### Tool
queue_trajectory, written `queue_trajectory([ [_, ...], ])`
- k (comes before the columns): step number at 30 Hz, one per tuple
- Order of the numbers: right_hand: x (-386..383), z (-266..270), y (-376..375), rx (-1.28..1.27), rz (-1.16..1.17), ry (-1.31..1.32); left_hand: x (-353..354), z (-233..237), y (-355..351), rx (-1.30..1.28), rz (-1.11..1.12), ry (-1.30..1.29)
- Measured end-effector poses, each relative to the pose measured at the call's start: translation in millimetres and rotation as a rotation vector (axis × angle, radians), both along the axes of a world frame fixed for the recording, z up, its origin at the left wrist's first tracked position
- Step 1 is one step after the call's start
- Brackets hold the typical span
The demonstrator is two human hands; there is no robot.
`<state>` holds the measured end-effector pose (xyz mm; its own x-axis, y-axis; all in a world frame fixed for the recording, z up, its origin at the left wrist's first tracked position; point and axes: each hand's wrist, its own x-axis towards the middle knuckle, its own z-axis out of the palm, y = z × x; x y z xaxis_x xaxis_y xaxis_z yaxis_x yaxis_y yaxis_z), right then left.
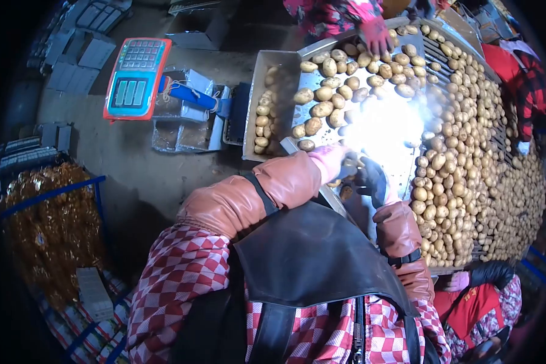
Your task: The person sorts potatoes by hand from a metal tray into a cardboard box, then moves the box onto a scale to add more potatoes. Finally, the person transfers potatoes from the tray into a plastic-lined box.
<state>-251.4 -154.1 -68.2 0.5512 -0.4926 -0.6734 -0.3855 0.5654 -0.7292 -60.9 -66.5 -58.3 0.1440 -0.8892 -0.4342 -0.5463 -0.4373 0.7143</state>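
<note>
My left hand (332,162), in a glove with a pink back and dark fingers, reaches over the near edge of a metal sorting table (312,124). Close beside it is my right hand (373,181) in a dark glove, its fingers bent toward the left one. Both hands are closed, with a small pale patch between the fingertips; what they hold I cannot make out. Bright glare (391,124) washes out the tabletop just beyond them. Loose potatoes (323,109) lie spread on the table, one potato (306,145) just past my left wrist.
A potato heap (449,182) covers the slatted right side. A trough (252,115) with potatoes stands at the left, near a scale display (136,79) and boxes (191,130). A co-worker's gloved hand (376,37) reaches in opposite; other people stand right (531,91) and lower right (482,309).
</note>
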Motion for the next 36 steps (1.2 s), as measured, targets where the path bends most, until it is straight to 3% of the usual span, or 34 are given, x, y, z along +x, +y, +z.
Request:
queue_trajectory([
  [2, 8, -5, -2, 0.055, 0.049, -0.070, -5, 15, -1, -0.081, 0.009, 0.146],
  [5, -2, -46, -12, 0.053, 0.162, -0.163, -16, -16, -7, 0.014, 0.286, 0.408],
  [6, -7, -42, -13, 0.063, 0.142, -0.144, -16, -3, -4, 0.016, 0.223, 0.336],
  [8, -13, -33, -2, -0.277, 0.217, -0.116, -18, 24, -1, 0.012, 0.056, 0.239],
  [9, -14, -29, 1, -0.395, 0.236, -0.105, -30, -12, -4, -0.142, -0.018, 0.081],
  [10, -16, -23, 4, -0.106, 0.145, -0.128, -30, 13, -13, 0.042, -0.055, 0.110],
  [11, -19, -17, 5, 0.183, 0.052, -0.149, -33, 7, -12, -0.058, -0.090, 0.104],
  [15, -31, 19, 3, 0.098, 0.126, -0.104, -48, 18, -10, -0.264, -0.166, 0.146],
  [18, -43, 10, 2, 0.295, 0.012, -0.185, -67, 3, -23, -0.262, -0.187, -0.007],
  [19, -38, 3, 6, 0.214, -0.119, -0.206, -69, 25, -24, -0.252, -0.201, -0.061],
  [22, -42, 27, 14, -0.042, -0.202, -0.307, -83, 26, -30, -0.180, -0.256, -0.076],
  [24, -77, -48, 4, -0.586, -0.023, -0.287, -91, 13, -34, -0.079, -0.143, 0.092],
  [25, -75, -45, 6, -0.593, -0.098, -0.284, -95, -15, -36, -0.155, -0.080, 0.390],
  [27, -73, -35, 10, -0.609, -0.247, -0.282, -108, -6, -36, -0.164, 0.079, 0.756],
  [28, -71, -15, 9, -1.031, -0.035, 0.058, -105, 1, -39, -0.199, 0.022, 0.665],
  [30, -68, 18, 13, -0.851, -0.106, 0.108, -106, 31, -47, 0.018, -0.074, 0.563],
  [32, -71, -11, 13, -0.648, -0.265, 0.003, -104, 31, -55, 0.082, -0.193, 0.524],
  [34, -75, 27, 19, -0.879, -0.177, 0.182, -106, 30, -56, 0.147, -0.295, 0.472],
  [36, -74, 33, 23, -0.884, -0.185, 0.180, -109, 23, -48, 0.053, -0.112, 0.756],
])
